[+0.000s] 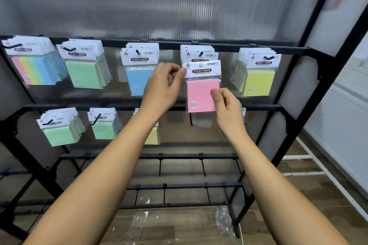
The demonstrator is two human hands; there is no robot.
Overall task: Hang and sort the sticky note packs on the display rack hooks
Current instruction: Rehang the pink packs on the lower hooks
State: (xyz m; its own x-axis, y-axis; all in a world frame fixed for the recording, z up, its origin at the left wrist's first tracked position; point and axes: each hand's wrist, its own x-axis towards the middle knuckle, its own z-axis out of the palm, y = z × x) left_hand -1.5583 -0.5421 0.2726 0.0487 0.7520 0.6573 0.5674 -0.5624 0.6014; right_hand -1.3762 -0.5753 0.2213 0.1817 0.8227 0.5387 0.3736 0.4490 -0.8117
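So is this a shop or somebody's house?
Probably a shop or stockroom, not a house. A black display rack carries rows of hooks hung with many identical packs labelled "STICKY NOTE", grouped by colour, like the green packs. Both hands are holding a pink pack up by the fourth top-row hook.

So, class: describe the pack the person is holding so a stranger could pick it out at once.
Start at the black display rack and follow its top rail to the fourth hook from the left. In front of that hook, the left hand pinches the header and the right hand the lower corner of the pink sticky note pack. It is the only plain pink pack showing, and not yet hung.
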